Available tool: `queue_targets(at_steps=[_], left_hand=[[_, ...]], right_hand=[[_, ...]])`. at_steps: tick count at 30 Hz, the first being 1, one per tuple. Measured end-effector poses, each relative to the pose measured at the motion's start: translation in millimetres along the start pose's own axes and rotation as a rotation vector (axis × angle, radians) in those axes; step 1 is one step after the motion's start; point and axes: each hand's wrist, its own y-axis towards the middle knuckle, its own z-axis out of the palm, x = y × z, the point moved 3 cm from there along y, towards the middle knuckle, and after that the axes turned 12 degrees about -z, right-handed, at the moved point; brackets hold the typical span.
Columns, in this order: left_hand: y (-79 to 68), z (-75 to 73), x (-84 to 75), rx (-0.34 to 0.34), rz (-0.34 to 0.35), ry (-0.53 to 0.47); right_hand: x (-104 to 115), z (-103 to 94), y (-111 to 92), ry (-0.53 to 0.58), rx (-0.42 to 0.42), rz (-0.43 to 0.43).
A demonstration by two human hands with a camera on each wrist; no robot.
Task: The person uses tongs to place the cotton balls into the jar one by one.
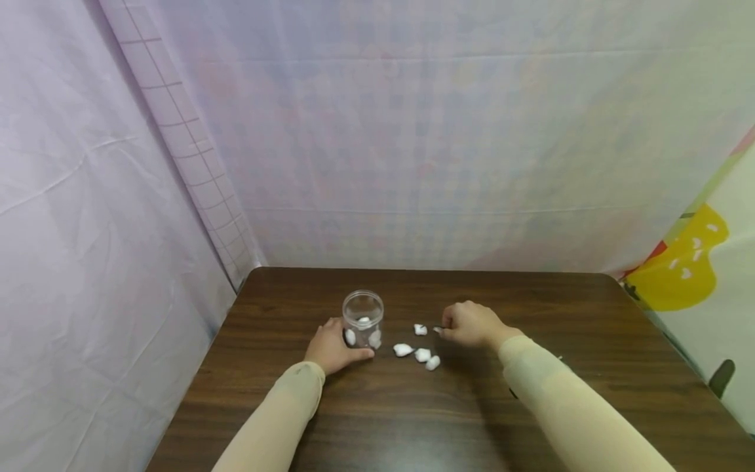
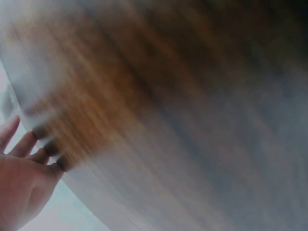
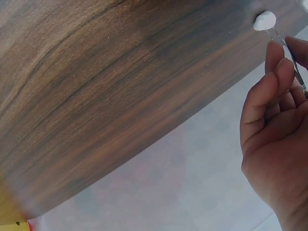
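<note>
One left hand [image 1: 331,347] curls round a clear jar [image 1: 363,303] on the brown table [image 1: 366,413], likely so it won't tip, with white balls [image 1: 375,339] inside and four more balls [image 1: 403,351] close on its right, where the right hand [image 1: 474,324] pinches thin tweezers [image 3: 297,74] pointing at one, likely for a careful reach.

A dark brown, round-cornered wood-grain table [image 1: 401,419] fills the lower middle of the frame; pale checked fabric [image 1: 448,144] spans the top, creased white sheeting [image 1: 59,229] the left, yellow-printed white cloth [image 1: 737,295] the right.
</note>
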Motion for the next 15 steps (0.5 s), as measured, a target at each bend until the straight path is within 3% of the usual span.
queue_targets(at_steps=[15], left_hand=[[2.9,2.2,3.7,0.0,0.0,0.001]], right_hand=[[0.9,4.0,0.9,-0.002,0.02,0.002]])
